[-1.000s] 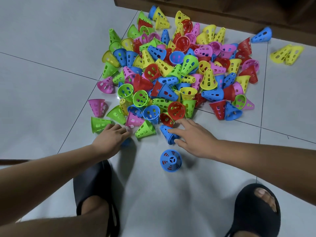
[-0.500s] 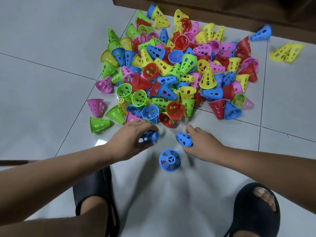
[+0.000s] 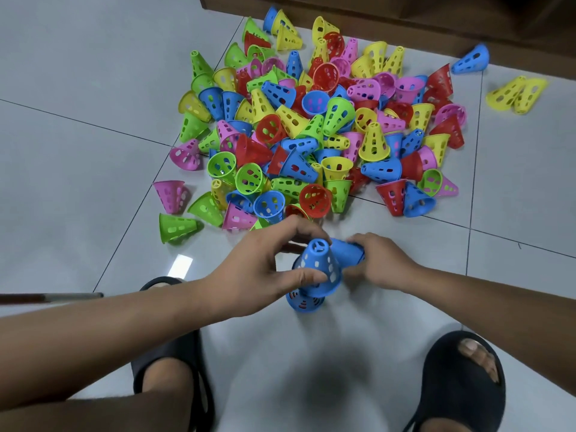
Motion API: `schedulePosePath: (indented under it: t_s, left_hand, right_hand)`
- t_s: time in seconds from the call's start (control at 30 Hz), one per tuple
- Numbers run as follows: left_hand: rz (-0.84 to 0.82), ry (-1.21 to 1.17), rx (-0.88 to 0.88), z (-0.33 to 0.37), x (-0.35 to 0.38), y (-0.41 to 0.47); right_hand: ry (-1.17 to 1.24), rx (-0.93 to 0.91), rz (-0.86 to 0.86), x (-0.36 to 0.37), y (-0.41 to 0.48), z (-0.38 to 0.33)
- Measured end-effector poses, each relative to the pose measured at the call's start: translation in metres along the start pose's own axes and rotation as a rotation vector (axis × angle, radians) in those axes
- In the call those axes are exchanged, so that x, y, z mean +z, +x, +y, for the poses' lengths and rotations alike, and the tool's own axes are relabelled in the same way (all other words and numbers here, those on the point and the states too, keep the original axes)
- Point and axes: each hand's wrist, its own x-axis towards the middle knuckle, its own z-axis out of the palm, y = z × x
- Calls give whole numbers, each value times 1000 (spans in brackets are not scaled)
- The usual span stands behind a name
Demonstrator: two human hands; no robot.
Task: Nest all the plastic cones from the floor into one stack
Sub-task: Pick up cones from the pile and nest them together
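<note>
Left hand point(image 3: 252, 269) gripping blue cone point(image 3: 318, 265), right hand point(image 3: 385, 263) likewise

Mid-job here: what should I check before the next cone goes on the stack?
1. Left hand grips top blue cone, narrow end up: ok.
2. Top blue cone lined up over base cone: ok.
3. Fully seated on it: cannot tell.
4. Right hand holds second blue cone: ok.
5. Second blue cone upright for nesting: not ok, it lies sideways.
6. Pile all stacked: not ok.

Head-worn view, steeply down, floor point(image 3: 78, 88) near
</note>
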Motion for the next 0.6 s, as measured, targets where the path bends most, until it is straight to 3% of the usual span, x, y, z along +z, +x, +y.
schedulePosePath:
  t_s: [0.13, 0.27, 0.43, 0.6]
  left_hand:
    - [-86, 35, -13, -11, 9, -7]
    - [-225, 278, 2, -37, 18, -17]
    - [-255, 391, -26, -68, 20, -26]
    - [-285, 425, -166, -92, 14, -32]
  right_hand:
    - [384, 2, 139, -13, -17, -29]
    - [555, -103, 151, -18, -42, -60]
    - [564, -249, 85, -7, -74, -85]
    - [344, -395, 86, 11, -84, -84]
